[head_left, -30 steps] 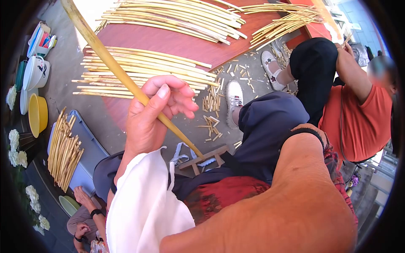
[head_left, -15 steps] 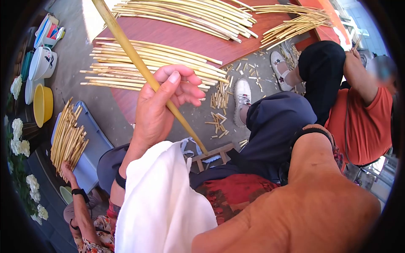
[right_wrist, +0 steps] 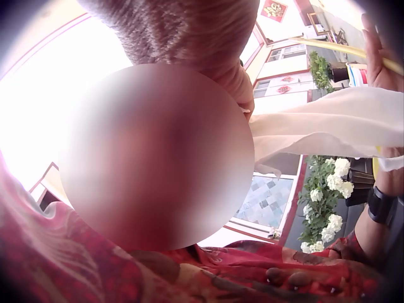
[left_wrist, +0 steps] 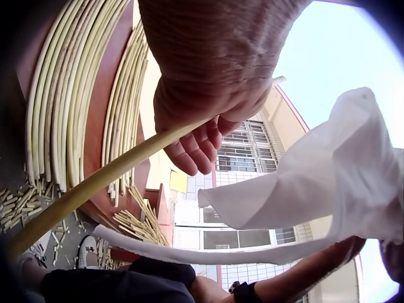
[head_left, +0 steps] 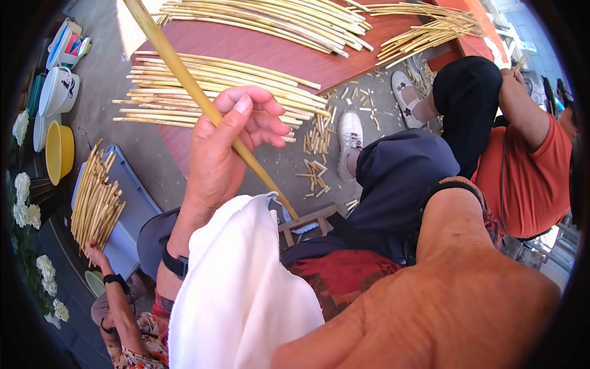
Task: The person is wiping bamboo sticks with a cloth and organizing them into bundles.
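My left hand (head_left: 224,144) holds a long yellowish wooden stick (head_left: 178,67) in the crook of the thumb, its fingers loosely bent. The stick slants down to a small wooden frame (head_left: 307,226) by my lap. In the left wrist view the stick (left_wrist: 95,180) passes under the palm. My right hand (head_left: 424,307) is raised close to the head camera, its back toward it and its fingers out of the head view. A white cloth (head_left: 246,277) hangs in front of my left forearm. In the right wrist view, the right fingertips (right_wrist: 245,104) pinch the cloth's end.
Rows of long sticks (head_left: 215,89) lie on a reddish board (head_left: 301,67). Short cut pieces (head_left: 319,132) litter the floor. At left, short sticks (head_left: 95,203) lie by a blue-grey tray (head_left: 126,230), touched by another person's hand (head_left: 95,252). Someone in orange (head_left: 522,178) sits at right.
The right hand has shifted toward the lower right of the head view, and the cloth now covers more of my left forearm. Another person's hand has moved onto the short sticks.
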A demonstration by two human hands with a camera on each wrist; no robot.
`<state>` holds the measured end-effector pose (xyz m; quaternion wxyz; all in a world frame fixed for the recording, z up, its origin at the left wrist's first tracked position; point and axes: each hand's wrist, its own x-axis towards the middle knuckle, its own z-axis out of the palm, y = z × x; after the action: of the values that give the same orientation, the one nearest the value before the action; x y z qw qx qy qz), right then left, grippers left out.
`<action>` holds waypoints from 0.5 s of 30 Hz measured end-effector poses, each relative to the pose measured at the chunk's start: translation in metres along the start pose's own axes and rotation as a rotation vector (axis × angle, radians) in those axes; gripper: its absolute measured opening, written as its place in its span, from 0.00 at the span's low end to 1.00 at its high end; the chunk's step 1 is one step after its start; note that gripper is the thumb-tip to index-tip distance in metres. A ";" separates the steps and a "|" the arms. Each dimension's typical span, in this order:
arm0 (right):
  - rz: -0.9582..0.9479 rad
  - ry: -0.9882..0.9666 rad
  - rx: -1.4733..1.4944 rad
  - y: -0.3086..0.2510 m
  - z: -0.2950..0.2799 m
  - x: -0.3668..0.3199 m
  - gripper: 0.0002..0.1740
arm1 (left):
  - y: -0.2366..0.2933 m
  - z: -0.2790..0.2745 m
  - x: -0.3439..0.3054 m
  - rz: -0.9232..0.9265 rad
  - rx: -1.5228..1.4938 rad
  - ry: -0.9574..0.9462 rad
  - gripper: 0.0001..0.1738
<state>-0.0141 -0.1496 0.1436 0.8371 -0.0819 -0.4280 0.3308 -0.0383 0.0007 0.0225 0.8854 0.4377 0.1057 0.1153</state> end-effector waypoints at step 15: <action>0.015 -0.020 -0.014 -0.004 -0.003 0.002 0.14 | 0.003 0.002 0.000 -0.015 0.002 0.031 0.14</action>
<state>-0.0093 -0.1508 0.1445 0.8297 -0.0875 -0.4380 0.3347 -0.0380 0.0009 0.0260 0.8841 0.4359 0.1225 0.1155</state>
